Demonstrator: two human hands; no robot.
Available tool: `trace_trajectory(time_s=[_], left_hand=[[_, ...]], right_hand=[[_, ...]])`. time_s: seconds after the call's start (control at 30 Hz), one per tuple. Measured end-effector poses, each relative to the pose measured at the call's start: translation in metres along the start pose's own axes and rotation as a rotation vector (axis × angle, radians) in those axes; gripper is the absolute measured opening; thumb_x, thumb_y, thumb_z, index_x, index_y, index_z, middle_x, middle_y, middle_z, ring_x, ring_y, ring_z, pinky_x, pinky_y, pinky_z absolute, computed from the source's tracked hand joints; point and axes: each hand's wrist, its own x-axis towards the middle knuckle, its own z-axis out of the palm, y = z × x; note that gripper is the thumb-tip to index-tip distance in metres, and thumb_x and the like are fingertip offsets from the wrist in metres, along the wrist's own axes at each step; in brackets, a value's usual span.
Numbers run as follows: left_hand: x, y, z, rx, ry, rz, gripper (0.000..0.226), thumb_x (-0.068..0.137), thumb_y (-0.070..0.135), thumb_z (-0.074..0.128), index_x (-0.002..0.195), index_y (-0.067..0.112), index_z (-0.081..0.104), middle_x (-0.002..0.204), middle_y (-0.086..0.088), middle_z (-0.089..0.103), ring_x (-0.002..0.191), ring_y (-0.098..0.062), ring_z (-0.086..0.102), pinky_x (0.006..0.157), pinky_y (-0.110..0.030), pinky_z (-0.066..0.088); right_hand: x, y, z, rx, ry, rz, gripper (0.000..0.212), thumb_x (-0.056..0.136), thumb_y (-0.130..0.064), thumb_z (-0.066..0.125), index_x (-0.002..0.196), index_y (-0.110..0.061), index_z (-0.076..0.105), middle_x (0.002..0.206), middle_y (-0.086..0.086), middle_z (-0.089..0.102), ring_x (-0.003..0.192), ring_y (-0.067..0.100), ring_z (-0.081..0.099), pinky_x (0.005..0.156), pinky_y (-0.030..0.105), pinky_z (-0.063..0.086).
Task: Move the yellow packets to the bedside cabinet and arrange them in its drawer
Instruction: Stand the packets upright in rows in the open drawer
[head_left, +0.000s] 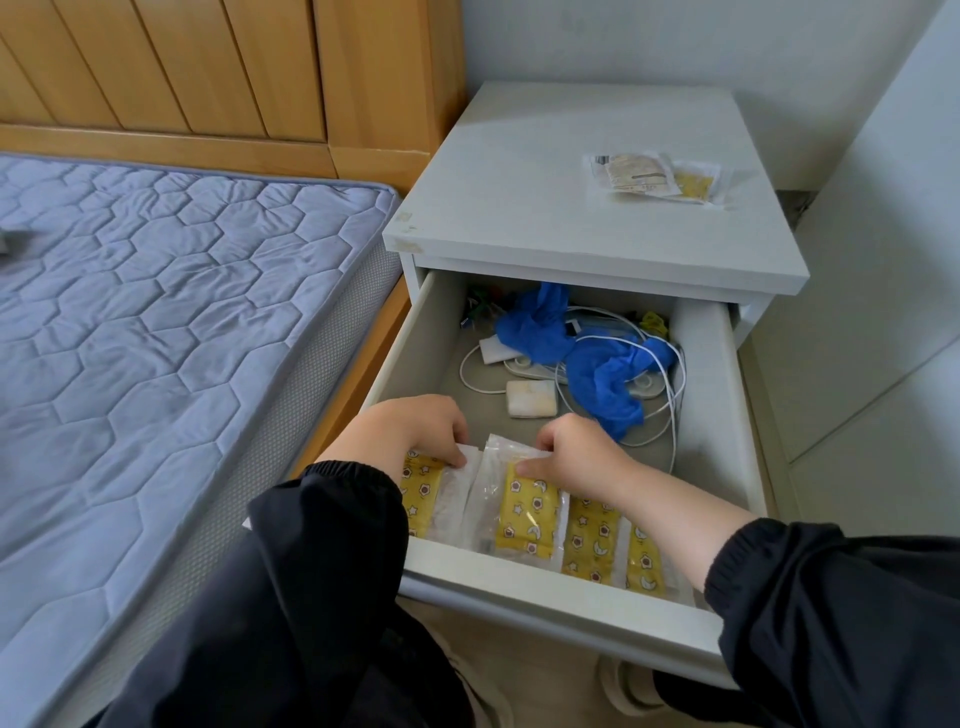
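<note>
The white bedside cabinet (545, 208) has its top drawer (717, 395) pulled out. Several yellow star-patterned packets in clear wrap lie in a row along the drawer's front. My left hand (415, 428) pinches the top edge of the leftmost packet (423, 493). My right hand (576, 457) pinches the top edge of the packet beside it (524, 519). Two more packets (592, 540) lie to the right, partly under my right forearm. Two packets (660, 179) rest on the cabinet top at the back right.
The back of the drawer holds crumpled blue gloves (597, 374), white cables (670, 415), a small white block (532, 398) and other small items. A blue quilted mattress (156, 322) on a wooden bed frame lies to the left. White wall panels stand to the right.
</note>
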Motion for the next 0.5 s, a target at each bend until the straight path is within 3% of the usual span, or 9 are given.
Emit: trace_trajectory(time_s=[0.1, 0.13, 0.2, 0.27, 0.37, 0.5], left_hand=[[-0.002, 0.001, -0.001, -0.013, -0.003, -0.011, 0.027, 0.09, 0.027, 0.062, 0.116, 0.021, 0.065, 0.111, 0.005, 0.063, 0.104, -0.016, 0.058, 0.096, -0.035, 0.048], [-0.003, 0.003, -0.002, -0.019, -0.012, -0.015, 0.029, 0.092, 0.028, 0.059, 0.12, 0.022, 0.063, 0.116, 0.004, 0.061, 0.107, -0.016, 0.057, 0.098, -0.036, 0.047], [-0.007, 0.007, -0.004, -0.006, -0.075, -0.01, 0.036, 0.095, 0.03, 0.054, 0.13, 0.023, 0.055, 0.126, 0.003, 0.057, 0.114, -0.017, 0.053, 0.1, -0.035, 0.043], [-0.012, 0.012, -0.007, 0.019, -0.188, 0.006, 0.041, 0.096, 0.033, 0.054, 0.136, 0.024, 0.048, 0.13, 0.003, 0.053, 0.115, -0.019, 0.052, 0.097, -0.033, 0.042], [-0.016, 0.015, -0.007, 0.001, -0.3, 0.012, 0.048, 0.089, 0.03, 0.065, 0.133, 0.026, 0.045, 0.127, 0.002, 0.056, 0.103, -0.018, 0.056, 0.091, -0.035, 0.046], [-0.015, 0.016, -0.005, 0.005, -0.323, 0.028, 0.057, 0.084, 0.025, 0.072, 0.134, 0.023, 0.045, 0.129, 0.001, 0.056, 0.103, -0.019, 0.054, 0.087, -0.033, 0.045]], right_hand=[[-0.001, -0.005, 0.003, -0.198, -0.029, -0.073, 0.037, 0.085, -0.047, 0.064, 0.066, -0.017, 0.052, 0.079, 0.0, 0.05, 0.082, 0.017, 0.047, 0.06, 0.029, 0.035], [-0.001, -0.006, 0.003, -0.242, -0.053, -0.094, 0.036, 0.087, -0.048, 0.061, 0.072, -0.016, 0.055, 0.086, 0.002, 0.052, 0.086, 0.019, 0.047, 0.065, 0.03, 0.037], [-0.001, -0.006, 0.003, -0.242, -0.148, -0.095, 0.036, 0.091, -0.046, 0.055, 0.103, -0.013, 0.061, 0.102, 0.007, 0.057, 0.094, 0.022, 0.053, 0.071, 0.03, 0.04], [-0.003, -0.005, 0.003, -0.193, -0.241, -0.068, 0.052, 0.092, -0.045, 0.054, 0.132, -0.013, 0.046, 0.121, 0.008, 0.058, 0.106, 0.025, 0.056, 0.08, 0.031, 0.046], [-0.004, -0.005, 0.006, -0.165, -0.296, -0.066, 0.061, 0.093, -0.044, 0.052, 0.143, -0.016, 0.031, 0.129, 0.008, 0.055, 0.111, 0.025, 0.056, 0.089, 0.036, 0.048], [-0.003, -0.007, 0.007, -0.249, -0.357, -0.121, 0.054, 0.097, -0.045, 0.044, 0.14, -0.013, 0.037, 0.135, 0.009, 0.05, 0.117, 0.026, 0.052, 0.095, 0.036, 0.045]])
